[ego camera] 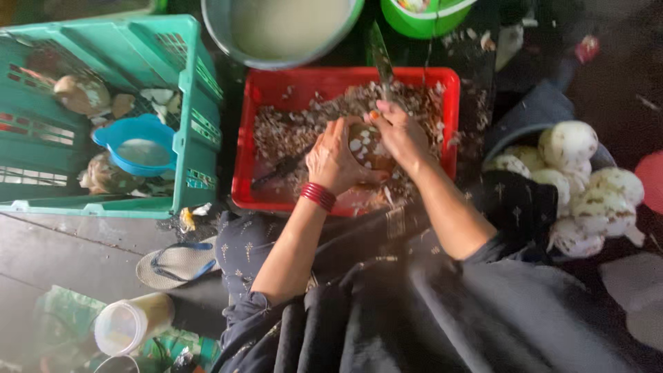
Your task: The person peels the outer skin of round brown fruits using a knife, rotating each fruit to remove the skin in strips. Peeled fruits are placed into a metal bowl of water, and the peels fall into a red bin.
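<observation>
My left hand, with red bangles at the wrist, cups a brown coconut flecked with white bits, held over the red crate. My right hand presses on the coconut's right side and grips a knife whose blade points up and away over the crate. The crate's floor is covered in brown and white shavings. A dark tool lies in the crate to the left of my left hand.
A green crate at left holds coconuts and a blue scoop. A grey basin of whitish liquid and a green bucket stand beyond. Peeled white coconuts fill a container at right. A sandal and a plastic jar lie lower left.
</observation>
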`<state>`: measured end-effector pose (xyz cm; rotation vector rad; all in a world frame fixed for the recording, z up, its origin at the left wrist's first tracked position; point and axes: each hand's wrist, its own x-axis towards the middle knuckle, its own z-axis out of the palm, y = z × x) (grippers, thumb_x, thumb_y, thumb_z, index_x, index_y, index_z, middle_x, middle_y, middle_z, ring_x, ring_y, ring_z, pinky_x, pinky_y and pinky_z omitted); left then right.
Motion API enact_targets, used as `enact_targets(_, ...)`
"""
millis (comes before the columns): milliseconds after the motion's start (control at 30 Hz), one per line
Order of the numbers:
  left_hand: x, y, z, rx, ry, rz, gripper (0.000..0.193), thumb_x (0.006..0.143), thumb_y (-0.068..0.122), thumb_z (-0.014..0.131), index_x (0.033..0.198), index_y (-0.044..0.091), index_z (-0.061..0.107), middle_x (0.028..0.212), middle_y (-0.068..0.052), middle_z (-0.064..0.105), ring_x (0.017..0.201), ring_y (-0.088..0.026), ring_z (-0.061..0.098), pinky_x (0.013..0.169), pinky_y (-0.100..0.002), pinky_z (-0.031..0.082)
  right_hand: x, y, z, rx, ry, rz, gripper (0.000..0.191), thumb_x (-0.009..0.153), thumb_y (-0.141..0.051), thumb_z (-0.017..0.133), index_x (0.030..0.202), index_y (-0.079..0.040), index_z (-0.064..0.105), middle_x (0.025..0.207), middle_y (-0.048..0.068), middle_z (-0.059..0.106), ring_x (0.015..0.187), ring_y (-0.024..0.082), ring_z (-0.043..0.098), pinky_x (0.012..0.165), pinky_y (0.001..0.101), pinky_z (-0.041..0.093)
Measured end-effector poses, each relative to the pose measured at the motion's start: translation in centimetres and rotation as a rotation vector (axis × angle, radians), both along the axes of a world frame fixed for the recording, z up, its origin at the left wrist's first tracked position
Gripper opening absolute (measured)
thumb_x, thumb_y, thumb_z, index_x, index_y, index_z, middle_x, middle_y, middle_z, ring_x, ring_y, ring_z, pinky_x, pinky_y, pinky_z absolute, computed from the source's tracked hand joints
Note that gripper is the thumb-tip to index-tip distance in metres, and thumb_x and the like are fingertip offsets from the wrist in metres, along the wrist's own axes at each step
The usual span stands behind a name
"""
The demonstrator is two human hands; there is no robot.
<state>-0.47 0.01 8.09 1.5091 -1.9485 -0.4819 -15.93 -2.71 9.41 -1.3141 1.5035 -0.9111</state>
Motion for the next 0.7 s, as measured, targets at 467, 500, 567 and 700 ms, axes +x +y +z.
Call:
enact_targets(467, -0.7, 1.2, 2.0, -0.087, -0.050, 0.036, 0.096, 0.042, 0.041, 0.098, 0.126, 0.019, 0.057, 0.133, -0.010, 0.058, 0.122, -0.036, 0.058, 0.093, -0.049, 0.054, -3.0, -1.8, -10.7, -0.305, -0.484, 0.008, 0.030, 0.100, -0.034, 0.069, 0.111, -0.008, 0.075, 0.115, 0.004, 0.073, 0.110, 0.015, 0.067, 0.101, 0.0322, 0.051)
enact_targets(500, -0.5, 1.0, 1.8, -0.113, -0.057, 0.049, 0.096, 0.043, 0.045, 0.099, 0.126, 0.021, 0.057, 0.134, -0.012, 0.058, 0.122, -0.037, 0.058, 0.092, -0.049, 0.054, -2.0, -0.5, -10.6, -0.378, -0.526, 0.043, 0.032, 0.105, -0.036, 0.066, 0.110, -0.005, 0.073, 0.113, 0.004, 0.072, 0.108, 0.015, 0.067, 0.101, 0.0330, 0.053)
enact_targets(567, -0.1, 0.2, 1.2, -0.100, -0.076, 0.057, 0.086, 0.056, 0.045, 0.097, 0.131, 0.024, 0.058, 0.137, -0.012, 0.059, 0.119, -0.037, 0.062, 0.091, -0.048, 0.056, -0.2, 0.8, -9.9, -0.204, -1.070, -0.024, 0.032, 0.095, -0.024, 0.069, 0.121, -0.006, 0.074, 0.111, 0.007, 0.071, 0.102, 0.018, 0.067, 0.096, 0.0344, 0.053)
enact_targets(700, 0.2, -0.5, 0.4, 0.041, 0.006, 0.023, 0.082, 0.064, 0.047, 0.096, 0.133, 0.025, 0.058, 0.129, -0.011, 0.064, 0.108, -0.035, 0.069, 0.085, -0.047, 0.059, -0.4, -1.1, -6.5, -0.064, -0.883, 0.026, 0.033, 0.096, -0.024, 0.068, 0.120, -0.004, 0.076, 0.120, 0.017, 0.071, 0.100, 0.020, 0.069, 0.091, 0.0352, 0.056)
